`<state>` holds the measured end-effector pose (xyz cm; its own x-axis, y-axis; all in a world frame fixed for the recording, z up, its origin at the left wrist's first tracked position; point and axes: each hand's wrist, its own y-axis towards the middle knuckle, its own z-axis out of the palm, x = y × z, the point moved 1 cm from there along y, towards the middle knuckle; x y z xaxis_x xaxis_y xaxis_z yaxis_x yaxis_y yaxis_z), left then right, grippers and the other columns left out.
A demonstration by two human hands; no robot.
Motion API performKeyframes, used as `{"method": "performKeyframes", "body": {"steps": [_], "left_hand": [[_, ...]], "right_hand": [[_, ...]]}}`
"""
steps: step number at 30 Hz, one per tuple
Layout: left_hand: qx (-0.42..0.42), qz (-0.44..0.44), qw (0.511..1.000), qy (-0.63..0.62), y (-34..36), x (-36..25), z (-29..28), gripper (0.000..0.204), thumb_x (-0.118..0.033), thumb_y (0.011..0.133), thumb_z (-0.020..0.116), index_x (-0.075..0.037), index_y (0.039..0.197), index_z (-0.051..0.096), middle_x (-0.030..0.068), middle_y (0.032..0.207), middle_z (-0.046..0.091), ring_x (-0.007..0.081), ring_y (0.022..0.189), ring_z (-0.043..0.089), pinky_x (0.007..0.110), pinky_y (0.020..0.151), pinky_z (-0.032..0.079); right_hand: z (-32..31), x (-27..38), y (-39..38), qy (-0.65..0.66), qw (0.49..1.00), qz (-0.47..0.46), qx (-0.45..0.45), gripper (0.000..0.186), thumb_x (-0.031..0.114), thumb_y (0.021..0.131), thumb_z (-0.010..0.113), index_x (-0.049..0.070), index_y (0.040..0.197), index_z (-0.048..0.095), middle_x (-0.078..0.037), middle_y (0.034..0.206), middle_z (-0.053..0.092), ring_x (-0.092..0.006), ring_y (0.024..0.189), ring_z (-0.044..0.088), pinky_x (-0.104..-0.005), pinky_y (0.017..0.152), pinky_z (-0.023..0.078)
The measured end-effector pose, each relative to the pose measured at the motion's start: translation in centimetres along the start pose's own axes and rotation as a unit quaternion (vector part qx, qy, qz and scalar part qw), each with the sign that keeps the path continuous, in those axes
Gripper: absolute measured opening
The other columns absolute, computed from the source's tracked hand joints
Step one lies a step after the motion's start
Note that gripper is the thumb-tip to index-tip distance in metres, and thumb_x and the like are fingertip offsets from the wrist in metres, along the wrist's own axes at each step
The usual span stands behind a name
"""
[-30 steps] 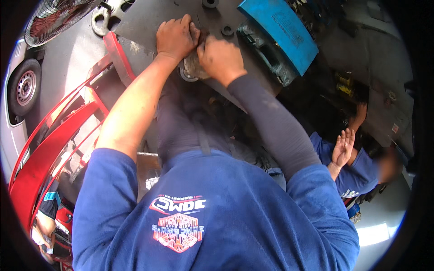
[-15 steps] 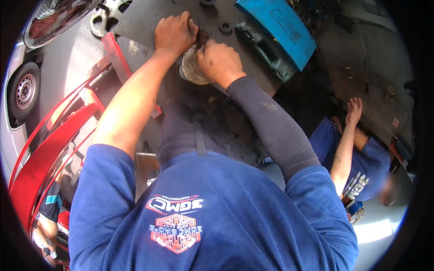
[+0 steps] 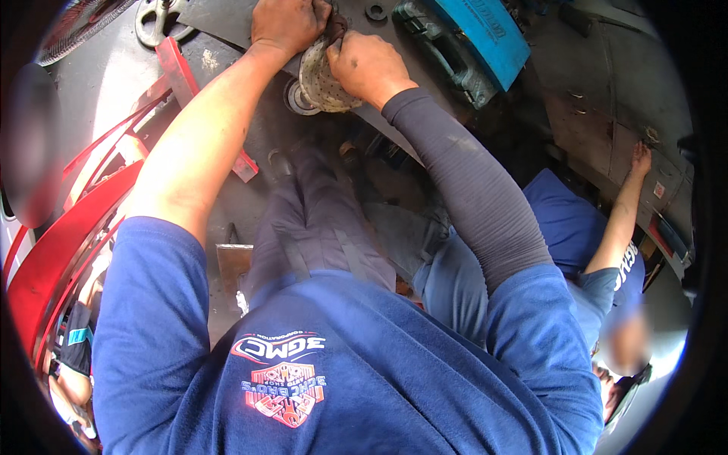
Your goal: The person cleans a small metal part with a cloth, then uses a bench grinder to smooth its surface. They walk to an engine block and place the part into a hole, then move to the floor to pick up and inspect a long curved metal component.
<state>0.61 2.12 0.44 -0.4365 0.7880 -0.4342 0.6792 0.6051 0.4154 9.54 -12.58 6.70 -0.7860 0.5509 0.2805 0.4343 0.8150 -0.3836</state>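
Both of my hands are at the edge of a dark metal bench (image 3: 227,23). My left hand (image 3: 292,26) is closed on a small dark, rusty metal piece (image 3: 336,29), though its fingertips are partly hidden. My right hand (image 3: 364,64) is closed at the upper rim of a perforated, grimy metal disc (image 3: 322,83), its thumb beside the dark piece. A round metal ring (image 3: 302,105) shows under the disc's left side. A small dark ring (image 3: 375,12) lies beyond my hands, and to their right is a teal plastic case (image 3: 485,38) with a dark lower part.
Red metal frames (image 3: 61,250) curve along the left, near a spoked metal wheel (image 3: 155,30) and a fan (image 3: 72,30). A co-worker in blue (image 3: 561,212) is close on my right, a hand (image 3: 641,159) on a dark panel (image 3: 576,114). Another person (image 3: 76,356) shows at lower left.
My hands and the metal parts sit higher in the picture. The co-worker's raised hand has moved right onto the dark panel, and their head is lower in view.
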Motion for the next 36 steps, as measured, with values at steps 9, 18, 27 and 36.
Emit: {"method": "performKeyframes", "body": {"steps": [9, 18, 27, 36], "left_hand": [[-0.008, -0.002, 1.0, 0.014, 0.0, 0.6, 0.7, 0.02, -0.025, 0.094, 0.063, -0.006, 0.096, 0.066, 0.0189, 0.077, 0.071, 0.0407, 0.077, 0.069, 0.055, 0.073, 0.054], [0.029, -0.037, 0.999, 0.021, 0.5, 0.4, 0.0, 0.019, -0.025, 0.094, 0.063, -0.006, 0.092, 0.066, 0.0195, 0.076, 0.07, 0.0418, 0.075, 0.069, 0.054, 0.073, 0.054], [-0.006, -0.009, 1.0, 0.003, 0.4, 0.2, -0.6, 0.019, -0.024, 0.092, 0.064, -0.006, 0.091, 0.065, 0.0203, 0.076, 0.07, 0.0418, 0.075, 0.069, 0.055, 0.072, 0.054], [-0.002, -0.022, 1.0, 0.019, 0.3, 0.9, 0.3, 0.018, -0.026, 0.093, 0.064, -0.007, 0.092, 0.065, 0.0195, 0.076, 0.069, 0.0402, 0.075, 0.069, 0.053, 0.071, 0.055]], "right_hand": [[0.1, -0.1, 3.7, -0.012, 0.999, -0.035, -0.003, 0.049, 0.044, 0.102, 0.057, 0.001, 0.103, 0.081, -0.027, 0.11, 0.077, -0.0446, 0.107, 0.075, -0.0514, 0.097, 0.06], [-1.2, 0.5, 3.8, -0.006, 1.0, -0.019, 0.021, 0.049, 0.041, 0.103, 0.056, -0.001, 0.108, 0.08, -0.031, 0.114, 0.075, -0.047, 0.11, 0.073, -0.0532, 0.099, 0.058], [0.6, -0.5, 0.8, 0.003, 0.999, -0.024, 0.037, 0.047, 0.04, 0.104, 0.056, -0.003, 0.105, 0.076, -0.033, 0.109, 0.074, -0.0511, 0.104, 0.071, -0.0559, 0.096, 0.057], [0.2, -0.4, 5.2, -0.014, 0.993, -0.109, 0.045, 0.05, 0.04, 0.104, 0.055, -0.004, 0.103, 0.08, -0.033, 0.105, 0.075, -0.0485, 0.105, 0.073, -0.053, 0.096, 0.059]]}}
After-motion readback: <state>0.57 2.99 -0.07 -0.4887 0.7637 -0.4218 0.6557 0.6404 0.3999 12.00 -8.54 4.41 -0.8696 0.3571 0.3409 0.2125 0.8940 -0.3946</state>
